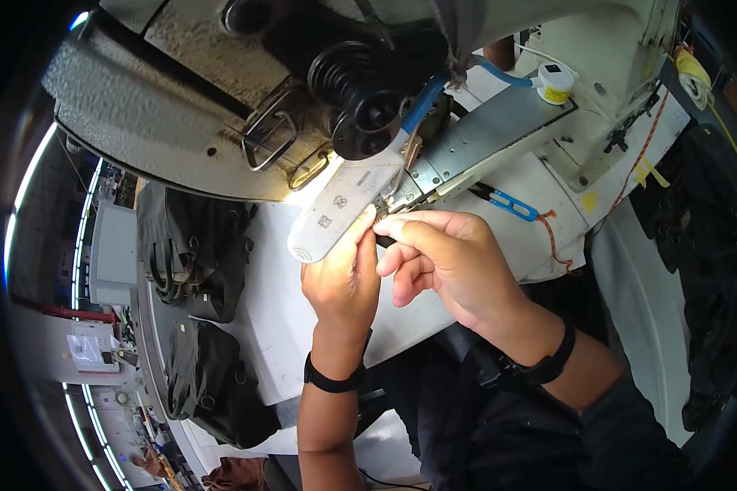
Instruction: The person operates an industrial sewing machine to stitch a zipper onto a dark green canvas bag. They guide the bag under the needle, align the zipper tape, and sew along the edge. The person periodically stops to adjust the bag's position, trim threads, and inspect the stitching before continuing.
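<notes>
Both of my hands meet at the needle area of a sewing machine (446,155), just past the end of a pale oblong lamp (336,209). My left hand (342,274) is closed, its thumb and fingertips together beside the presser foot, partly hidden by the lamp. With thumb and forefinger pinched, my right hand (442,250) touches the left fingertips; its other fingers curl loosely. A small dark bit (384,240) shows beneath the right fingertips. What either hand grips is too small or too covered to name.
Blue thread snips (512,204) on an orange cord lie right of the hands. Dark garments (192,245) are piled at the left on the white table (278,327), with another dark bundle (217,385) nearer. A white-capped fitting (555,82) with a blue hose stands on the machine bed.
</notes>
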The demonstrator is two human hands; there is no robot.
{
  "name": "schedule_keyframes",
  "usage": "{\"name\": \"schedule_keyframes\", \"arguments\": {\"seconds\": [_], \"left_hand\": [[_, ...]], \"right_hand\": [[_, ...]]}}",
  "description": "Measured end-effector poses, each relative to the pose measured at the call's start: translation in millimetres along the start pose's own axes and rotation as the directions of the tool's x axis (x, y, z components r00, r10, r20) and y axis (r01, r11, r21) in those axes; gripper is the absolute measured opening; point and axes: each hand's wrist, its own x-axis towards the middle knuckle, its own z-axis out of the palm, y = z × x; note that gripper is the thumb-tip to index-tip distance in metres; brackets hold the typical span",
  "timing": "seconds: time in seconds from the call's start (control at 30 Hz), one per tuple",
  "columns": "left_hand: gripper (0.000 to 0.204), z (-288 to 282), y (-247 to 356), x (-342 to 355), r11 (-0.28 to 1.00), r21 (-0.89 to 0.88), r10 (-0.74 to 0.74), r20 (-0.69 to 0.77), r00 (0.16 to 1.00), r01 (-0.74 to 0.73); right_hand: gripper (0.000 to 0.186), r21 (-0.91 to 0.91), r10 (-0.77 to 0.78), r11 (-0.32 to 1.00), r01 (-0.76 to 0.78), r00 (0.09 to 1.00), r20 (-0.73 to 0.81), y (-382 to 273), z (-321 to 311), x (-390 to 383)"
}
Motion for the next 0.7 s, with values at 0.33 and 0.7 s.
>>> {"name": "schedule_keyframes", "arguments": {"seconds": [0.33,0.7], "left_hand": [[0.026,-2.5,1.2,5.0,0.998,0.005,0.061,-0.009,0.998,-0.061],[0.024,-3.5,-6.4,3.2,1.0,-0.001,0.026,0.022,0.999,-0.026]], "right_hand": [[0.027,-0.221,-0.023,0.975,0.027,1.0,0.02,-3.0,-13.0,0.9],[0.02,-0.672,-0.418,0.642,0.369,0.903,0.097,-35.9,-5.9,22.2]]}}
